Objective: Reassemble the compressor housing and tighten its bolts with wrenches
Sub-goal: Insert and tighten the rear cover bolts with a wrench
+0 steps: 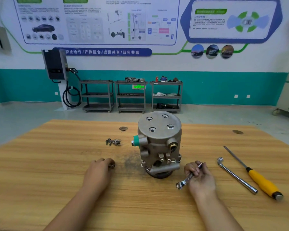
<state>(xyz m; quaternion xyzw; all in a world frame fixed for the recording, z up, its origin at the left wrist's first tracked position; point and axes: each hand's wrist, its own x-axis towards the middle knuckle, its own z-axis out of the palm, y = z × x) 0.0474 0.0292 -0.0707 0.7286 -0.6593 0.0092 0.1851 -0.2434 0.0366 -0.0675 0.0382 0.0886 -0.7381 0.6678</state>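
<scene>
A grey metal compressor (158, 144) stands upright mid-table, with a green cap on its left side. One bolt (170, 126) sits in its top cover; the other three holes are empty. Loose bolts (113, 142) lie in a small pile to its left. My left hand (99, 170) rests on the table left of the compressor, fingers closed around a small bolt (112, 165). On the right of the compressor base, my right hand (198, 175) grips a chrome spanner (185, 180), whose open jaw points toward me.
An L-shaped socket wrench (235, 175) and a yellow-handled screwdriver (259, 178) lie at the right of the wooden table (140, 205). Two round holes are in the tabletop near its far edge. Shelving carts stand against the far wall.
</scene>
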